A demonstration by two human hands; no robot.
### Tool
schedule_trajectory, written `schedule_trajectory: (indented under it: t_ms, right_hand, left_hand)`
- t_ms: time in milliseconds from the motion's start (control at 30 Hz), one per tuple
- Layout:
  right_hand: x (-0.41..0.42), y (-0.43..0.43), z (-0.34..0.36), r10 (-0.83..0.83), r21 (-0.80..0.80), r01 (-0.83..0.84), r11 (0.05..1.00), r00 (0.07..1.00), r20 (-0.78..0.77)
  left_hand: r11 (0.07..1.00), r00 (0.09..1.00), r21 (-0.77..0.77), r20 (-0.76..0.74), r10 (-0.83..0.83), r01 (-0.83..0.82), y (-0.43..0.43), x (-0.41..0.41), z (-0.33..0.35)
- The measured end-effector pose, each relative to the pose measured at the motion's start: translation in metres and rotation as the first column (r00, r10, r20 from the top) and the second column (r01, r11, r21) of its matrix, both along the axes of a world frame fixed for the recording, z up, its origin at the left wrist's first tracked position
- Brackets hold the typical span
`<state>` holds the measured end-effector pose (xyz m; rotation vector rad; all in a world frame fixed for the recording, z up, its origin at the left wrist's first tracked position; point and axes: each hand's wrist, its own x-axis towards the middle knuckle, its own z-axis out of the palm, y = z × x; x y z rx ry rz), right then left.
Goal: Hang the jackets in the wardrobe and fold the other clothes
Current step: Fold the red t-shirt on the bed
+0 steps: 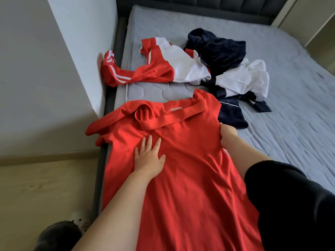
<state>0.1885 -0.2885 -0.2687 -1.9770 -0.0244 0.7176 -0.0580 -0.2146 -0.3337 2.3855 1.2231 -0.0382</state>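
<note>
My left hand (149, 156) is flat on the red shirt (174, 169), fingers spread, palm down, gripping nothing. My right hand (227, 134) is clamped on the shirt's right edge, fabric bunched in the fist. The shirt lies at the near left corner of the mattress (290, 105), collar away from me, with its left sleeve and side spilling over the bed frame (101, 160) toward the floor (36, 187). The hem runs out of frame at the bottom, so I can't tell how it lies there. Beyond the collar sits the rest of the pile: a red and white jacket (163, 67) with one striped sleeve hanging off the bed against the wall (45, 69), and a navy and white jacket (226, 69) bundled just beside it. My read: shirt is being flattened before folding, jackets untouched. Risks: the overhanging side drags the shirt off the edge if my left palm lifts; pulling with the right while the left pins it just moves the creases across; the collar band is twisted, so a fold now locks that in. The navy bundle touches the shirt's right shoulder, so a wide fold could snag it.
</note>
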Motion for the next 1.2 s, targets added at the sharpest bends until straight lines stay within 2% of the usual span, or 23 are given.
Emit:
schedule_trajectory:
  t_ms: [167, 267, 333, 400, 467, 500, 533, 567, 600, 633, 667, 700, 733, 767, 800, 933, 1000, 1067, 1133, 1167, 1200]
  right_hand:
    - [0.002, 0.016, 0.007, 0.173, 0.081, -0.155, 0.985, 0.933, -0.316]
    - [-0.004, 0.019, 0.013, 0.2, 0.074, -0.185, 0.98, 0.915, -0.351]
    - [-0.005, 0.018, 0.015, 0.161, 0.038, -0.156, 0.987, 0.963, -0.216]
    - [0.001, 0.013, 0.019, 0.116, 0.021, -0.119, 0.993, 0.986, 0.121]
    - [0.006, 0.003, 0.024, 0.062, -0.043, -0.046, 0.998, 0.858, 0.51]
    - [0.007, -0.004, 0.027, 0.036, -0.052, -0.004, 0.999, 0.773, 0.633]
    - [0.009, -0.011, 0.028, 0.028, -0.06, 0.021, 0.998, 0.708, 0.705]
    - [0.011, -0.016, 0.025, 0.028, -0.081, 0.043, 0.996, 0.696, 0.718]
    - [0.013, -0.021, 0.022, -0.004, -0.085, 0.08, 0.993, 0.753, 0.658]
    - [0.016, -0.025, 0.02, -0.099, -0.036, 0.14, 0.989, 0.838, 0.537]
    - [0.017, -0.026, 0.02, -0.261, 0.06, 0.255, 0.965, 0.912, 0.317]
    - [0.017, -0.029, 0.019, -0.382, 0.136, 0.374, 0.918, 0.923, 0.045]
    - [0.018, -0.031, 0.018, -0.442, 0.192, 0.48, 0.856, 0.872, -0.208]
    - [0.02, -0.034, 0.016, -0.415, 0.215, 0.5, 0.839, 0.843, -0.344]
    - [0.022, -0.035, 0.015, -0.355, 0.197, 0.454, 0.869, 0.85, -0.39]
    - [0.027, -0.035, 0.016, -0.18, 0.126, 0.27, 0.955, 0.86, -0.478]
    - [0.027, -0.035, 0.021, -0.158, 0.135, 0.262, 0.955, 0.842, -0.516]
    - [0.026, -0.035, 0.024, -0.153, 0.166, 0.263, 0.95, 0.858, -0.49]
    - [0.026, -0.034, 0.029, -0.173, 0.139, 0.246, 0.959, 0.902, -0.396]
    - [0.029, -0.035, 0.031, -0.214, 0.105, 0.256, 0.961, 0.928, -0.304]
    - [0.034, -0.037, 0.033, -0.27, 0.05, 0.28, 0.959, 0.951, -0.148]
  left_hand:
    - [0.999, 1.0, -0.046, -0.011, -0.008, 0.007, 0.003, 0.001, -0.003]
    - [0.999, 1.0, -0.048, -0.004, -0.005, 0.004, 0.003, 0.001, -0.003]
    - [0.999, 1.0, -0.046, 0.0, -0.004, 0.004, 0.003, 0.0, -0.001]
    - [0.999, 1.0, -0.043, 0.001, -0.006, 0.006, 0.003, -0.001, 0.0]
    - [0.999, 1.0, -0.044, 0.003, -0.007, 0.007, 0.003, -0.002, 0.001]
    - [0.999, 1.0, -0.046, 0.007, -0.007, 0.007, 0.003, -0.002, 0.002]
    - [0.999, 1.0, -0.048, 0.013, -0.005, 0.005, 0.002, -0.002, 0.003]
    - [0.999, 1.0, -0.05, 0.02, -0.003, 0.004, 0.002, -0.002, 0.003]
    - [0.999, 1.0, -0.051, 0.027, -0.001, 0.003, 0.002, -0.003, 0.004]
    - [0.999, 1.0, -0.051, 0.031, -0.001, 0.003, 0.002, -0.003, 0.004]
    - [0.999, 0.999, -0.052, 0.034, -0.001, 0.003, 0.002, -0.003, 0.004]
    - [0.999, 0.999, -0.052, 0.036, -0.002, 0.004, 0.002, -0.003, 0.005]
    - [0.999, 0.999, -0.053, 0.037, -0.004, 0.006, 0.003, -0.004, 0.005]
    - [0.998, 0.999, -0.056, 0.039, -0.005, 0.007, 0.003, -0.004, 0.005]
    - [0.998, 0.999, -0.058, 0.04, -0.004, 0.007, 0.003, -0.004, 0.005]
    - [0.998, 0.999, -0.067, 0.045, -0.009, 0.012, 0.005, -0.005, 0.005]
    - [0.997, 0.999, -0.075, 0.047, -0.012, 0.015, 0.005, -0.006, 0.004]
    - [0.997, 0.999, -0.076, 0.045, -0.014, 0.017, 0.005, -0.006, 0.004]
    - [0.996, 0.999, -0.081, 0.046, -0.016, 0.02, 0.006, -0.006, 0.005]
    - [0.996, 0.999, -0.087, 0.049, -0.019, 0.024, 0.006, -0.006, 0.005]
    - [0.995, 0.998, -0.092, 0.051, -0.023, 0.027, 0.006, -0.007, 0.005]
